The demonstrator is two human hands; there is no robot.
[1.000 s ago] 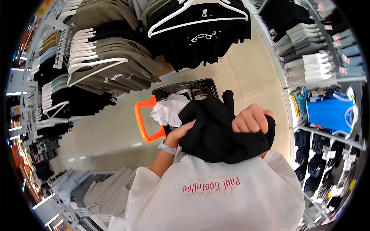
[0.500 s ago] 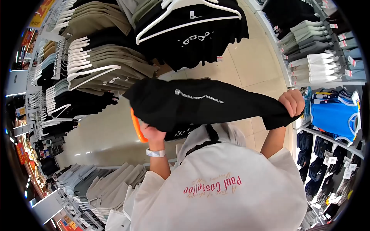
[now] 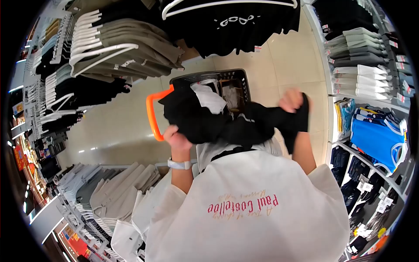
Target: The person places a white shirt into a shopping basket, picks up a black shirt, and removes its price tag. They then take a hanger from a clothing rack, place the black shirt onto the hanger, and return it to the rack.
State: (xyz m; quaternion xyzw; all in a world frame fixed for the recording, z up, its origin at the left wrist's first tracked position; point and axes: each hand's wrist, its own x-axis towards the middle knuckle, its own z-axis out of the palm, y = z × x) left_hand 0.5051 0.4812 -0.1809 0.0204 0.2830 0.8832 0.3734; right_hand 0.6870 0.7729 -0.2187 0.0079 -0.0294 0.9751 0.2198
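Your left hand (image 3: 177, 138) grasps one end of the black garment (image 3: 205, 126) and your right hand (image 3: 291, 100) grasps the other; it sags between them, at the near side of the basket (image 3: 247, 87). Better hold firmly and draw both ends evenly apart.

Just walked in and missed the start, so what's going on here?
A person in a white printed T-shirt holds a black garment, bunched, between the left hand and the right hand. Just beyond is a black shopping basket with an orange handle and white fabric inside.
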